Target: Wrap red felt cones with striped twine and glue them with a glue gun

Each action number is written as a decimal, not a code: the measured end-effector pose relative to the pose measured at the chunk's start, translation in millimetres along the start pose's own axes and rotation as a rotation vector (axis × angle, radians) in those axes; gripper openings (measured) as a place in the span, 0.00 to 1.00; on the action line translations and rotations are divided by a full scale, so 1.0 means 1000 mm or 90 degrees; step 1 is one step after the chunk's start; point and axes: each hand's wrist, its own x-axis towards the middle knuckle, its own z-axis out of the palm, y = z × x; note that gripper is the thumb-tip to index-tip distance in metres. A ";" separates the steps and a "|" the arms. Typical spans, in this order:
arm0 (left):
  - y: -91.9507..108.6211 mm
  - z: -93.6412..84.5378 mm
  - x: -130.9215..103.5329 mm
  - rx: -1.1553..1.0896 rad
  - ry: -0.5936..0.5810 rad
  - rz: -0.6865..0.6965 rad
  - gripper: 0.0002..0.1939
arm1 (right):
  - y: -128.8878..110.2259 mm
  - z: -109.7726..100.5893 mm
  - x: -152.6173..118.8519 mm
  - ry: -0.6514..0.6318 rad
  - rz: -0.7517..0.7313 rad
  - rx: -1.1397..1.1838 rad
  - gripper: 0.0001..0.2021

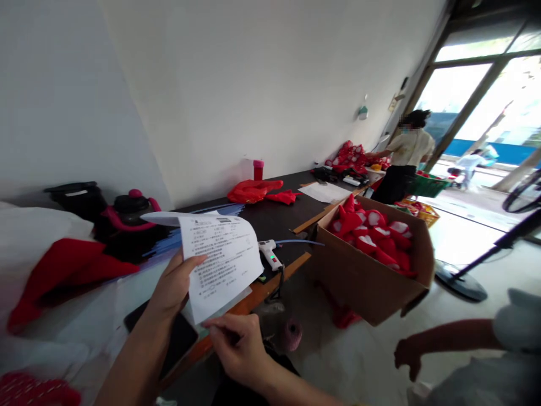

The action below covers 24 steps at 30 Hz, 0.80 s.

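Observation:
My left hand grips a printed paper sheet by its left side, thumb on the front. The sheet curls over at the top and carries rows of printed text. Just at its lower corner is my right hand, with fingers curled and closed. What lies between those fingertips, if anything, is hidden. A white glue gun with a lit green light lies right of the sheet on the dark table. Below my left wrist a black flat object rests near the table edge.
A cardboard box full of red and white fabric pieces stands to the right. Red cloth and loose paper lie along the table. A co-worker stands at the far end; another person's hand shows lower right.

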 end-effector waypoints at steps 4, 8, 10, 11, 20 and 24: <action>-0.001 -0.002 -0.001 -0.039 -0.011 0.008 0.31 | 0.010 -0.002 -0.001 0.034 0.138 0.121 0.19; 0.000 0.005 -0.004 -0.090 -0.029 -0.001 0.32 | 0.033 -0.010 0.006 -0.017 0.240 0.242 0.30; -0.001 0.012 -0.007 -0.097 -0.055 -0.017 0.32 | 0.041 -0.019 0.014 0.028 0.260 0.288 0.31; -0.002 0.015 -0.009 -0.093 -0.074 -0.019 0.31 | 0.044 -0.027 0.019 0.070 0.256 0.301 0.28; -0.007 0.009 -0.023 0.121 -0.325 -0.004 0.35 | 0.072 -0.171 0.091 0.484 0.051 0.226 0.35; -0.017 -0.009 -0.029 0.194 -0.320 -0.018 0.35 | 0.107 -0.236 0.105 0.597 0.044 0.145 0.31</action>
